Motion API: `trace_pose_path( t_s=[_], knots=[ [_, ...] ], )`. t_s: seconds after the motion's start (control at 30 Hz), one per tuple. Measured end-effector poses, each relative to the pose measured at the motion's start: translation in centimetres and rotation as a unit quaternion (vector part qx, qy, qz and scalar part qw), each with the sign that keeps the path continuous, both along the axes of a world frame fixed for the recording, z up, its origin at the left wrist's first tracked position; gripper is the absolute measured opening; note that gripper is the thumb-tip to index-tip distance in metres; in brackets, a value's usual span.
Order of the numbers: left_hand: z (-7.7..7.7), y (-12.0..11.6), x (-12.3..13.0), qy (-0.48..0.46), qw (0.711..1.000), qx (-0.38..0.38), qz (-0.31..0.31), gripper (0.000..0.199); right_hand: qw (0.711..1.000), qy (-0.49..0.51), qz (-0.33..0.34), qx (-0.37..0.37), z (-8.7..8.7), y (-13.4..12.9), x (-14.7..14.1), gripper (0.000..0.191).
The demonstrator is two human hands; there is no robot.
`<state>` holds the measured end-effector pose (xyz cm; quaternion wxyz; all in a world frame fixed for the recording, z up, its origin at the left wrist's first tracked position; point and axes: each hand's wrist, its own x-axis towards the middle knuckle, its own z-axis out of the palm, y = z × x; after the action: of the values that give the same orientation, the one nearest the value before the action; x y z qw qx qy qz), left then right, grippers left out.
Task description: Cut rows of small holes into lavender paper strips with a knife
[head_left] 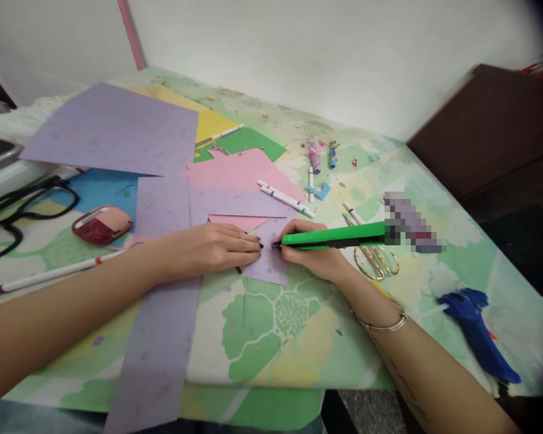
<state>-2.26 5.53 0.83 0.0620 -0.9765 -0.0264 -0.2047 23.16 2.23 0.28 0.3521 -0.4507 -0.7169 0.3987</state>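
The left hand (217,248) is lying palm down with its fingers stretched out and unclenched, their tips resting on a small purple paper (268,265) in the middle of the table (298,361). The right hand (310,250) is closing its thumb and fingers around a green tool (335,235), whose left end is sitting at that paper's right edge. Gold-handled scissors (374,262) are lying just right of this hand, and two markers (286,199) are lying on the far side.
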Motion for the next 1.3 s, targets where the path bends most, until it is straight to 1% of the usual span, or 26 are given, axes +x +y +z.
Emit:
trace_pose_path(
  t_s=[0.23, 0.5, 0.57, 0.7, 0.83, 1.03, 1.17, 1.3],
  knots=[
    [-0.2, -0.4, 0.1, -0.017, 0.999, 0.041, -0.006, 0.035, 1.000, -0.008, -0.015, -0.012, 0.2, 0.0, -0.2, 0.005],
    [-0.8, -0.7, 1.1, -0.039, 0.998, 0.056, -0.010, 0.031, 0.998, -0.031, -0.048, 0.009, 0.2, -0.9, -0.2, 0.004],
    [-0.9, -1.0, 1.3, -0.042, 0.998, 0.053, -0.006, 0.031, 0.998, -0.040, -0.055, 0.006, 0.0, -1.0, -0.1, 0.003],
    [-1.0, -1.2, 1.4, -0.050, 0.998, 0.039, 0.003, 0.032, 0.998, -0.042, -0.049, -0.025, -0.1, -1.1, 0.3, 0.007],
    [-1.1, -1.2, 1.4, -0.067, 0.998, 0.006, 0.016, 0.032, 0.998, -0.031, -0.042, -0.047, 0.0, -1.0, 0.4, 0.007],
    [-2.0, -1.4, 1.4, -0.093, 0.995, -0.014, 0.035, 0.034, 0.996, -0.002, -0.050, -0.075, 0.1, -0.9, 0.5, 0.007],
    [-2.7, -1.5, 1.4, -0.112, 0.993, -0.031, 0.037, 0.036, 0.995, 0.004, -0.049, -0.081, 0.1, -0.9, 0.4, 0.006],
    [-2.9, -1.5, 1.3, -0.113, 0.992, -0.037, 0.039, 0.034, 0.996, 0.001, -0.051, -0.074, 0.1, -0.9, 0.3, 0.007]
  ],
)
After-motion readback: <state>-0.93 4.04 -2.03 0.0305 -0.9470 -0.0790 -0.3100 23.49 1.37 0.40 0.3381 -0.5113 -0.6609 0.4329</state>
